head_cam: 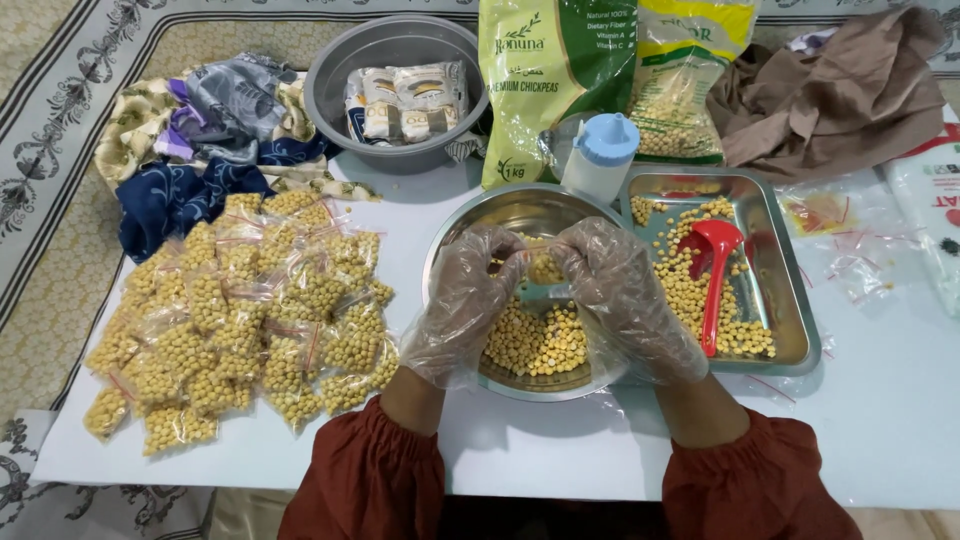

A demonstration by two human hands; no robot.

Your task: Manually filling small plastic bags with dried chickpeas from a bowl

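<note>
Right now both hands, in loose clear plastic gloves, are meeting over a round steel bowl [452, 240] at the near edge of the white table [880, 420]. The left hand [468, 300] and the right hand [625, 295] are pinching together, fingertips nearly touching, on a small clear bag of chickpeas [543, 266] that is hanging between them just above the bowl's middle. Loose chickpeas [535, 340] are lying in the bowl directly beneath the bag and between the two wrists.

Just beside the right hand a rectangular steel tray [790, 300] is holding more chickpeas and a red scoop [713, 275]. Well to the left of the left hand, a heap of filled small bags [240, 320] is lying on the table. Behind the bowl a white bottle with a blue cap [602, 152] is standing, with a green chickpea sack [545, 80] and a grey basin [385, 60] farther back.
</note>
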